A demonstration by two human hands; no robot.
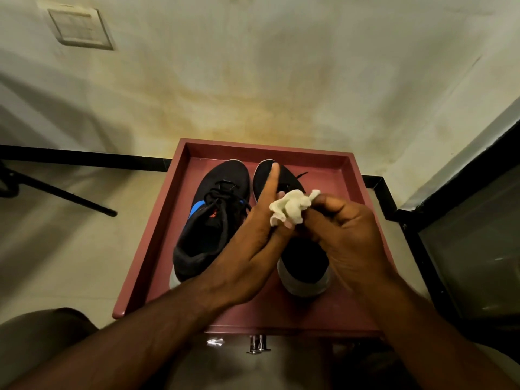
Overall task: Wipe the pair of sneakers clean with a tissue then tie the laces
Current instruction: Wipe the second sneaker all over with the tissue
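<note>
A red tray (157, 220) holds two black sneakers side by side, toes away from the person. The left sneaker (213, 220) has loose, untied laces (222, 194). Both hands meet over the right sneaker (304, 266): the left hand (253, 249) lies with fingers straight, the right hand (349, 229) pinches a crumpled white tissue (289, 206) against the left hand's fingers

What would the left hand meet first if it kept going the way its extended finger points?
Probably the toe of the right sneaker: the left hand points its finger up-frame over it. Beyond lies the tray wall. Height above the shoe is unclear.
</note>
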